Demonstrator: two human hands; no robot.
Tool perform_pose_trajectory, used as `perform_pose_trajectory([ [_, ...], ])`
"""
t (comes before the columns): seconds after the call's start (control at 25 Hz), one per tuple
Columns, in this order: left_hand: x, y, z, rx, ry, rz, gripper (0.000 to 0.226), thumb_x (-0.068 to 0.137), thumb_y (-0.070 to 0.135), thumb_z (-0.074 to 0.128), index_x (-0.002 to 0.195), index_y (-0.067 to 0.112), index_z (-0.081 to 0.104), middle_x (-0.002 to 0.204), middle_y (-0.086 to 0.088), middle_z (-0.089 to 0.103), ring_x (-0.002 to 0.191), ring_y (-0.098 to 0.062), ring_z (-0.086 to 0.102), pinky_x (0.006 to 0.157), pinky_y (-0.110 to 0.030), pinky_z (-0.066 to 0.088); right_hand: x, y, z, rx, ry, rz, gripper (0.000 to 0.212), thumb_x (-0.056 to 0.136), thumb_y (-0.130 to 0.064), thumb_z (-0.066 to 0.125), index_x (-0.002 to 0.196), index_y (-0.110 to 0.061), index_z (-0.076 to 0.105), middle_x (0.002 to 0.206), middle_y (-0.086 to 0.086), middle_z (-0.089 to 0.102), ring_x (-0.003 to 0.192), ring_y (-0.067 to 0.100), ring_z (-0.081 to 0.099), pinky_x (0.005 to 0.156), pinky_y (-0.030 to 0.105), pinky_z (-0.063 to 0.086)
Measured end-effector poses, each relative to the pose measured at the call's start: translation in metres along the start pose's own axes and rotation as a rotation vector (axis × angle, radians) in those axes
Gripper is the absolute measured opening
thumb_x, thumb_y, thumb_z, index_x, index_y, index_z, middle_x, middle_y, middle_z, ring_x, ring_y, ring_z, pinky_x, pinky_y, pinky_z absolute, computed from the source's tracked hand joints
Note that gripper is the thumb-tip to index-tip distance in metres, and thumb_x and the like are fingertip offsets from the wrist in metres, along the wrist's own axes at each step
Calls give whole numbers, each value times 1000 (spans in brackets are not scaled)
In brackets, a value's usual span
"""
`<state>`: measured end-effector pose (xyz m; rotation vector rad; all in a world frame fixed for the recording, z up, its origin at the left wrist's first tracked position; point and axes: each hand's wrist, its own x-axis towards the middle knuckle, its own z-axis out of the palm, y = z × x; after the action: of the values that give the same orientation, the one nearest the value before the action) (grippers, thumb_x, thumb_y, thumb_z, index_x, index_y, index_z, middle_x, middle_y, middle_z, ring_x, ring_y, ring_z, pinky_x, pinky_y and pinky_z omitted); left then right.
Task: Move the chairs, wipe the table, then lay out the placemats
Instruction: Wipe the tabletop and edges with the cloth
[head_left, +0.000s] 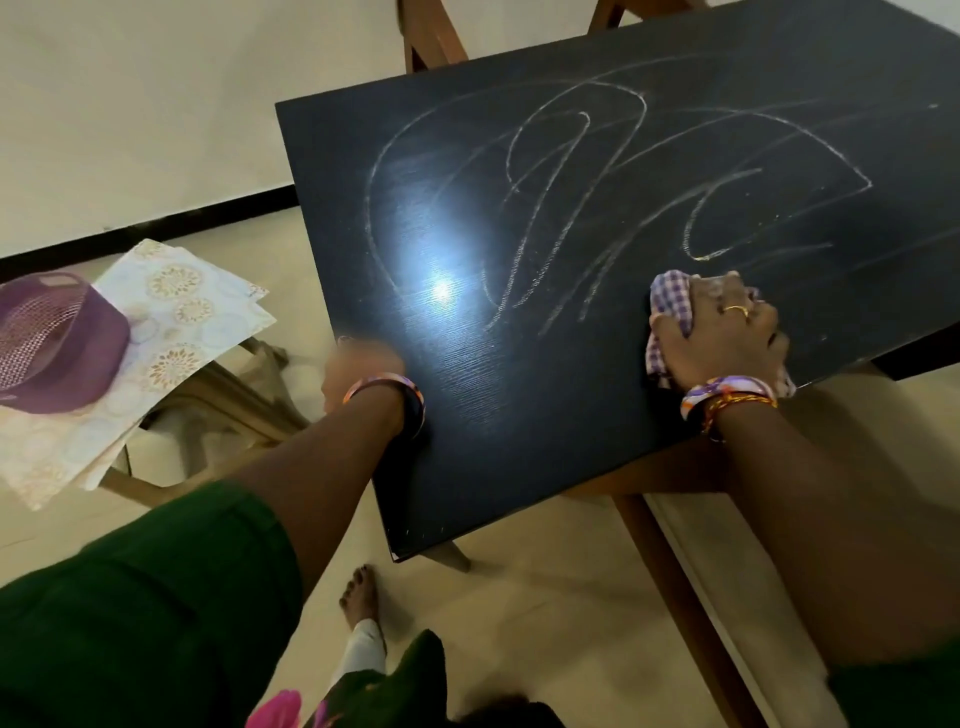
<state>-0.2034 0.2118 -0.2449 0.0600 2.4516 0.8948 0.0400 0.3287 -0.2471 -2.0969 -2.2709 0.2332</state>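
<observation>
The right hand (719, 332) has its fingers curled over a bunched checked cloth (670, 299), pressing it on the table (519, 415) near its edge, with the chalk scrawl (597, 208) just beyond the fingertips, placed, I judge, to scrub it off. The left hand (358, 374) is at the table's side edge, probably bracing it; it is too blurred to tell how its fingers lie. The placemats (182, 322) wait on a chair (218, 405) well left of that hand, under a purple basket (57, 343), likely kept off the table during wiping.

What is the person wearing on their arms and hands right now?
The left arm has a dark green sleeve ending above the elbow and an orange-edged dark bangle at the wrist. The left hand is blurred. The right hand wears a gold ring; its wrist carries a purple, white and orange patterned bangle and a red-and-yellow thread.
</observation>
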Motion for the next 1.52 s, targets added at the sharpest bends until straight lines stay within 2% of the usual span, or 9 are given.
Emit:
perform_pose_trajectory([
  [0.28, 4, -11, -12, 152, 43, 143, 52, 103, 27, 17, 134, -6, 42, 140, -24, 45, 127, -37, 44, 105, -37, 34, -90, -118, 28, 23, -52, -621, 62, 91, -53, 37, 147, -29, 25, 159, 0, 12, 142, 32, 14, 111, 44, 18],
  [0.36, 2, -15, -17, 192, 38, 206, 55, 103, 31, 18, 131, -10, 42, 136, -26, 48, 124, -39, 46, 104, -39, 34, -61, -99, 23, 3, -19, -549, 61, 92, -53, 38, 147, -30, 25, 159, -1, 12, 142, 31, 15, 110, 44, 19],
  [0.6, 16, -19, -14, 177, 24, 251, 57, 102, 33, 19, 120, -9, 53, 125, -26, 56, 114, -41, 52, 96, -40, 40, 15, -18, 0, -21, -16, 38, 63, 94, -53, 32, 148, -20, 24, 158, 7, 13, 138, 40, 18, 112, 54, 20],
  [0.68, 19, -21, -13, 146, 17, 251, 57, 102, 33, 20, 116, -9, 56, 121, -26, 59, 110, -41, 55, 93, -40, 42, 3, -46, 3, -15, 9, -17, 63, 94, -52, 34, 147, -20, 25, 158, 8, 12, 137, 40, 20, 110, 52, 21],
  [0.92, 16, -22, -16, -38, -11, 148, 58, 102, 38, 20, 126, -5, 50, 132, -25, 51, 120, -40, 48, 100, -40, 37, -83, -163, 32, 0, -62, -619, 62, 92, -51, 37, 148, -28, 22, 159, 1, 11, 141, 33, 15, 111, 46, 19],
  [1.0, 16, -22, -17, -86, -41, 133, 59, 101, 39, 19, 128, -4, 49, 134, -23, 50, 121, -39, 47, 101, -39, 36, -64, -150, 31, -10, -40, -599, 61, 92, -52, 37, 147, -29, 23, 159, -1, 13, 141, 32, 16, 111, 45, 19],
  [1.28, 19, -22, -15, -141, -62, 135, 58, 102, 38, 19, 125, -5, 51, 130, -23, 53, 117, -38, 50, 96, -37, 38, 18, -45, 3, -26, -22, 12, 62, 95, -53, 30, 149, -24, 22, 159, 6, 11, 139, 40, 17, 113, 53, 18],
  [1.36, 19, -22, -16, -142, -56, 135, 58, 102, 38, 19, 123, -5, 52, 128, -23, 54, 115, -37, 52, 94, -37, 40, 6, -70, 6, -29, 2, -45, 62, 94, -51, 32, 148, -21, 24, 158, 7, 12, 138, 40, 19, 111, 52, 21],
  [1.52, 17, -21, -17, -180, -49, 112, 56, 102, 38, 22, 123, -5, 52, 127, -22, 55, 113, -36, 53, 92, -36, 41, -63, -158, 30, -6, -15, -540, 61, 93, -50, 37, 147, -25, 25, 159, 4, 13, 139, 34, 19, 108, 45, 22],
])
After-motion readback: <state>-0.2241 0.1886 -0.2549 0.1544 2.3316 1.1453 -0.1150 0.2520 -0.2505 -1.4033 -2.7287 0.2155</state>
